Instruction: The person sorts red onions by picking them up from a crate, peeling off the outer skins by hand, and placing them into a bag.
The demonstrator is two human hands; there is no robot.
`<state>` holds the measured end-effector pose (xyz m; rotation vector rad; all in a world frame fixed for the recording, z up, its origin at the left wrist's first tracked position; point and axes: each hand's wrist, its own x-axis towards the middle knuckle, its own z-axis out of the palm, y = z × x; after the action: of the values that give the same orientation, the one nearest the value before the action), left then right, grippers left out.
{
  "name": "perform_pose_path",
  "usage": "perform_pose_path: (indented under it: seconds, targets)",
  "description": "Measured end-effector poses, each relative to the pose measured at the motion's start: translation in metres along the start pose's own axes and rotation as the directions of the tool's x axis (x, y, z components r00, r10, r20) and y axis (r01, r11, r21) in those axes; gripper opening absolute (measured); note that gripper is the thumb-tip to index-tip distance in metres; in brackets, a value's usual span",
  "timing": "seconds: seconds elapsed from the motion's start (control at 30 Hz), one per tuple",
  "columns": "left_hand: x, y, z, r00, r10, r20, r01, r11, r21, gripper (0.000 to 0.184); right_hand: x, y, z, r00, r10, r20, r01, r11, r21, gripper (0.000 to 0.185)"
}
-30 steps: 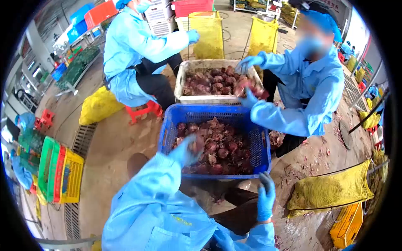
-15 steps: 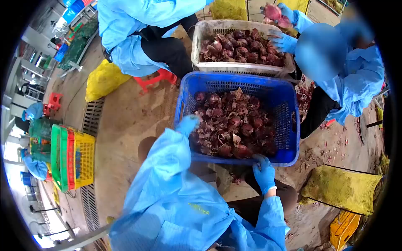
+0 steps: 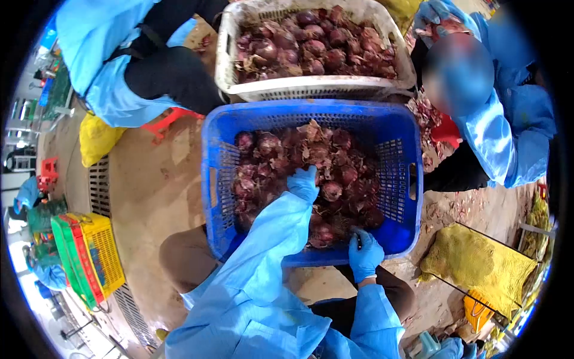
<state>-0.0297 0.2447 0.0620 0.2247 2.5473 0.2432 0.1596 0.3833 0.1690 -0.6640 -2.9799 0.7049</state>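
Red onions (image 3: 332, 190) with loose dry skins fill the middle of a blue plastic basket (image 3: 311, 109) in front of me. My left hand (image 3: 304, 182), in a blue glove, reaches over the near rim and touches the onions near the centre; its fingertips are hidden among them, so whether it grips one is unclear. Also gloved in blue, my right hand (image 3: 365, 256) is at the near rim, right of centre. Its fingers are closed around a small dark object (image 3: 359, 242), too little of which shows to name.
Beyond the blue basket stands a white basket (image 3: 323, 88) of red onions. A person in blue (image 3: 110, 60) sits at the left, another (image 3: 508, 125) at the right. Yellow mesh sacks (image 3: 478, 266) lie at right; stacked crates (image 3: 89, 257) stand left. Onion skins litter the floor.
My left hand has moved from the basket's left side to the onions in the middle. My right hand now shows a dark object at its fingers. The view has shifted, closer to the baskets.
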Motion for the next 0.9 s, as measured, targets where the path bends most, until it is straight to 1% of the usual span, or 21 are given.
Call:
perform_pose_path:
  seconds: [0.03, 0.07, 0.13, 0.2, 0.23, 0.27, 0.33, 0.37, 0.4, 0.47, 0.5, 0.53, 0.6, 0.63, 0.7, 0.73, 0.77, 0.8, 0.83, 0.87, 0.9]
  targets:
    - [0.001, -0.003, 0.012, 0.999, 0.016, -0.033, -0.014, 0.999, 0.047, 0.071, -0.001, -0.001, -0.001, 1.0, 0.018, 0.012, -0.018, 1.0, -0.007, 0.018]
    - [0.007, -0.004, 0.02, 1.0, -0.023, -0.019, 0.025, 0.994, 0.105, 0.071, 0.0, -0.001, -0.001, 1.0, -0.012, -0.003, 0.012, 1.0, 0.003, 0.019]
    - [0.004, -0.002, 0.004, 0.998, -0.055, 0.002, 0.056, 0.998, -0.032, 0.07, 0.004, -0.002, 0.0, 0.999, -0.027, -0.023, 0.027, 1.0, 0.013, 0.019]
    - [0.0, -0.01, 0.005, 0.995, -0.012, -0.096, -0.004, 0.987, -0.163, 0.068, 0.003, -0.002, -0.002, 0.999, -0.045, 0.002, 0.045, 0.999, -0.01, 0.019]
    - [-0.005, -0.008, -0.001, 0.996, -0.067, -0.062, 0.049, 0.965, -0.258, 0.072, 0.002, -0.002, -0.002, 1.0, -0.026, 0.005, 0.027, 1.0, -0.011, 0.019]
    - [-0.012, -0.012, -0.011, 0.995, -0.061, -0.078, 0.04, 0.968, -0.249, 0.072, 0.004, -0.001, -0.001, 1.0, -0.028, -0.012, 0.028, 1.0, -0.001, 0.019]
    - [-0.032, -0.027, -0.025, 0.994, 0.112, -0.015, -0.087, 0.676, -0.732, 0.081, 0.001, 0.001, 0.0, 0.999, -0.029, -0.023, 0.029, 1.0, 0.001, 0.019]
    - [-0.036, -0.034, -0.018, 0.949, 0.217, -0.228, -0.314, 0.599, -0.736, 0.086, -0.001, 0.001, 0.001, 0.999, -0.023, -0.035, 0.024, 1.0, 0.013, 0.019]
    - [-0.048, -0.037, -0.025, 0.946, 0.223, -0.235, -0.323, 0.607, -0.726, 0.086, 0.0, 0.001, 0.001, 0.999, -0.026, -0.039, 0.027, 1.0, 0.01, 0.019]
    - [-0.076, -0.041, -0.049, 0.899, 0.359, -0.251, -0.369, 0.311, -0.876, 0.086, 0.0, 0.002, 0.003, 0.998, -0.037, -0.053, 0.038, 0.999, 0.018, 0.019]
    - [-0.087, -0.045, -0.054, 0.864, 0.375, -0.337, -0.457, 0.303, -0.836, 0.087, 0.0, 0.004, 0.005, 0.998, -0.044, -0.054, 0.044, 0.999, 0.012, 0.019]
    - [-0.11, -0.039, -0.079, 0.894, 0.376, -0.244, -0.302, 0.105, -0.947, 0.088, -0.001, 0.004, 0.005, 0.997, -0.05, -0.055, 0.051, 0.999, 0.006, 0.02]
    - [-0.13, -0.045, -0.092, 0.882, 0.414, -0.226, -0.239, -0.02, -0.971, 0.089, 0.001, 0.0, 0.002, 1.0, -0.017, -0.024, 0.017, 1.0, 0.001, 0.02]
    - [-0.136, -0.048, -0.094, 0.879, 0.416, -0.233, -0.251, -0.013, -0.968, 0.089, 0.001, -0.001, 0.001, 1.0, -0.007, -0.011, 0.007, 1.0, -0.017, 0.02]
    - [-0.147, -0.055, -0.095, 0.858, 0.492, -0.145, -0.042, -0.214, -0.976, 0.092, 0.002, -0.002, -0.002, 0.996, 0.034, 0.079, -0.027, 0.996, -0.085, 0.022]
    - [-0.155, -0.055, -0.097, 0.856, 0.496, -0.144, -0.042, -0.211, -0.977, 0.092, 0.003, -0.009, -0.008, 0.996, 0.037, 0.076, -0.031, 0.996, -0.083, 0.022]
    - [-0.164, -0.054, -0.102, 0.837, 0.542, -0.077, 0.123, -0.324, -0.938, 0.09, 0.006, -0.018, -0.014, 0.994, 0.047, 0.095, -0.064, 0.979, 0.192, 0.024]
    - [-0.169, -0.052, -0.106, 0.804, 0.594, -0.027, 0.28, -0.419, -0.864, 0.088, 0.009, -0.026, -0.017, 0.993, 0.044, 0.109, -0.089, 0.887, 0.452, 0.026]
    - [-0.172, -0.052, -0.105, 0.787, 0.616, -0.035, 0.303, -0.435, -0.848, 0.084, 0.012, -0.029, 0.0, 0.984, -0.005, 0.177, -0.149, 0.515, 0.844, 0.029]
    - [-0.174, -0.051, -0.104, 0.785, 0.619, -0.039, 0.298, -0.432, -0.851, 0.084, 0.011, -0.061, -0.025, 0.94, -0.029, 0.34, -0.32, 0.268, 0.909, 0.032]
    - [-0.178, -0.049, -0.104, 0.79, 0.609, -0.073, 0.245, -0.422, -0.873, 0.081, 0.009, -0.088, -0.043, 0.937, -0.176, 0.3, -0.263, 0.206, 0.943, 0.036]
